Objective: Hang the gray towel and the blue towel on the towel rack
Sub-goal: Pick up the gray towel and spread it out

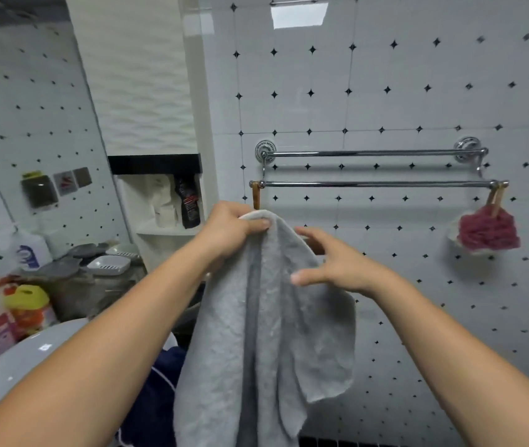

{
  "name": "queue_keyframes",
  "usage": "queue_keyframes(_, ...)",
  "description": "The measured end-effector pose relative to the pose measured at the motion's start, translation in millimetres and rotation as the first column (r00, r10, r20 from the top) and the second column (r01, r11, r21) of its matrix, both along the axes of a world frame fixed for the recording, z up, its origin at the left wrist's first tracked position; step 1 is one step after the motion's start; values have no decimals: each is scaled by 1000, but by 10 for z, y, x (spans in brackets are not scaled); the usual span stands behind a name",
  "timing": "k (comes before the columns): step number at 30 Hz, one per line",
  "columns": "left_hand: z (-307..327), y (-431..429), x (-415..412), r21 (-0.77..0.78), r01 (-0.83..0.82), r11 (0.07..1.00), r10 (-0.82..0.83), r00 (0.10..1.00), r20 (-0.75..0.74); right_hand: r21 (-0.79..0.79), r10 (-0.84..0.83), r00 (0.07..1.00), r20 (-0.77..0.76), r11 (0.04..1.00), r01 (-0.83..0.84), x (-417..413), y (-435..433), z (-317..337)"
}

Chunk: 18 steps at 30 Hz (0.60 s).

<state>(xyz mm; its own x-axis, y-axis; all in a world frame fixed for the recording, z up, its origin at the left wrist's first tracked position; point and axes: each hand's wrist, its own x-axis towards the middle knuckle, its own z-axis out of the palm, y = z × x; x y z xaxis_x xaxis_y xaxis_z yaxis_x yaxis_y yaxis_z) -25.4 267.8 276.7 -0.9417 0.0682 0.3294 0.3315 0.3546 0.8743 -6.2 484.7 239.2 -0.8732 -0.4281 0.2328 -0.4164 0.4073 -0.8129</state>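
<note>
The gray towel (266,333) hangs in the lower middle of the frame, bunched at its top and falling in long folds to the bottom edge, with a darker band running down its middle. The left hand (229,230) grips the towel's top edge just above the centre of the frame, fingers curled and thumb pressed over the cloth. The right hand (334,262) sits just to the right of it, fingers spread and loose, with the thumb (305,279) resting against the towel's front and the other fingers reaching behind the fold; whether they touch the cloth cannot be told.

Below the left forearm, at the bottom of the frame, a piece of dark blue cloth, the blue towel (156,391), lies partly hidden beside a pale rounded basin (14,366).

Above the hands, in the right half of the frame, the towel rack (376,183) is fixed to the white tiled wall (418,75); its two chrome bars are bare along their length. A red knitted item (487,232) hangs from clothespegs at the right end of the lower bar, and another wooden peg (256,196) hangs at its left end.

At the left edge, blurred bottles and containers (27,304) crowd a counter below a mirror (30,124).
</note>
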Motion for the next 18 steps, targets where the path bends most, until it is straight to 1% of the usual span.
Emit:
queue_keyframes(1, 39, 79, 43, -35, 68, 997, -68, 998, -13, -51, 56, 996, -63, 997, -59, -1, -160, 58)
queue_keyframes(2, 72, 137, 83, -77, 128, 989, -131, 991, -27, -81, 60, 990, -130, 994, -71, -27, -305, 102)
queue_keyframes(3, 98, 173, 115, -110, 168, 980, -174, 984, -43, -117, 6, 984, -177, 993, -27, -51, -418, 152)
queue_keyframes(4, 115, 177, 136, -136, 181, 974, -191, 979, -69, -152, -81, 977, -199, 987, 51, -69, -500, 197)
queue_keyframes(6, 93, 107, 160, -153, 158, 975, -183, 969, -164, -208, -241, 953, -184, 957, 202, -99, -571, 227)
queue_keyframes(8, -34, -5, 186, -89, 149, 985, -166, 959, -228, -280, -293, 948, -124, 927, 250, -117, -597, 224)
queue_keyframes(9, -144, -62, 202, -34, 161, 986, -165, 963, -214, -321, -283, 954, -95, 916, 239, -109, -623, 224)
queue_keyframes(11, -424, -156, 205, 72, 213, 974, -205, 973, -106, -389, -264, 961, -79, 896, 214, -96, -690, 240)
queue_keyframes(12, -582, -190, 197, 93, 237, 967, -236, 971, -25, -412, -257, 963, -77, 888, 204, -94, -706, 247)
queue_keyframes(15, -1083, -310, 194, 82, 294, 952, -305, 930, 204, -425, -257, 965, -59, 881, 208, -111, -665, 272)
queue_keyframes(18, -1506, -401, 218, 46, 365, 930, -359, 874, 327, -429, -315, 949, -24, 861, 275, -165, -501, 285)
